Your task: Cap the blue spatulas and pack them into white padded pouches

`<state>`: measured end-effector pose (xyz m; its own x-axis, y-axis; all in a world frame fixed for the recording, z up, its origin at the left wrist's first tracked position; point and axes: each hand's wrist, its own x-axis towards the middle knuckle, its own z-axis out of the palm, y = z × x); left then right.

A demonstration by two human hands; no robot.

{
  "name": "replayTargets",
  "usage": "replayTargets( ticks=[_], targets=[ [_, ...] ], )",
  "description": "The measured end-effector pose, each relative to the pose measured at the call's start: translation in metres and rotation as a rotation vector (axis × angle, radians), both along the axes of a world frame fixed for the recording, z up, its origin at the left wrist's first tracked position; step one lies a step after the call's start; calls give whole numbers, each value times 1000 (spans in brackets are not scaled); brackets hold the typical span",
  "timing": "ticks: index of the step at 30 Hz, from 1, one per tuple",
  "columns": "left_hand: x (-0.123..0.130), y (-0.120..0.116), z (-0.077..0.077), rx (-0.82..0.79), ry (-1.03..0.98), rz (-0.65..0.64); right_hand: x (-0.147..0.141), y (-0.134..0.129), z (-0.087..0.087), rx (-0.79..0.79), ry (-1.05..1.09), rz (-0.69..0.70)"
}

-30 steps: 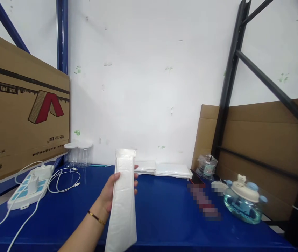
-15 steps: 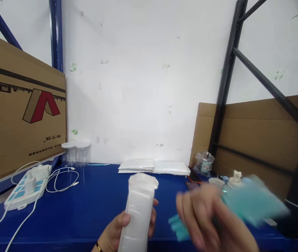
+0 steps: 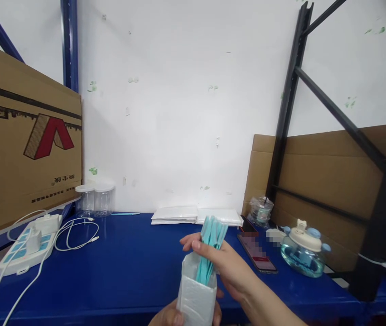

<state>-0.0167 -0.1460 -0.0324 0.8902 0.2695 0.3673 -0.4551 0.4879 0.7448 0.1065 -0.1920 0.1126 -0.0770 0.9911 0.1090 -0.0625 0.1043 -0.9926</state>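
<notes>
A long white plastic-film sleeve [image 3: 198, 299] stands upright at the bottom centre, its mouth gaping toward the top. My left hand [image 3: 171, 314] is wrapped round its lower part, with fingertips showing on both sides. In my right hand [image 3: 227, 260], a bundle of slim teal sticks [image 3: 209, 240] is gripped between thumb and fingers. The sticks' lower ends are inside the sleeve's mouth; their pale upper ends poke out above my fingers. What kind of sticks they are, I cannot tell. Part of the sleeve's lower end is cut off by the frame.
White flat packets [image 3: 174, 215] lie against the wall. At right are a phone [image 3: 257, 256], a water bottle [image 3: 303, 253] and a plastic cup [image 3: 261, 212]. A power strip [image 3: 26, 249] with white cables, two clear jars [image 3: 103, 201] and a cardboard box [image 3: 26, 158] are at left.
My right hand has swung left with the teal sticks, from beside the sleeve to its mouth. The sleeve has moved lower and slightly right, and its top now gapes. The bottle and phone show clearly.
</notes>
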Motion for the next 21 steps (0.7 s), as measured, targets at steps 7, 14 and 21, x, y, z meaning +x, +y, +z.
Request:
replayTargets(
  ticks=[7,14,21],
  targets=[
    [3,3,-6,-36,-19,-103,6,1,-8,-64,-70,154],
    [7,4,-11,-68,-102,-44,12,-2,0,200,-177,63],
    [1,-5,-3,-162,-88,-71,19,-5,-12,346,-484,136]
  ],
)
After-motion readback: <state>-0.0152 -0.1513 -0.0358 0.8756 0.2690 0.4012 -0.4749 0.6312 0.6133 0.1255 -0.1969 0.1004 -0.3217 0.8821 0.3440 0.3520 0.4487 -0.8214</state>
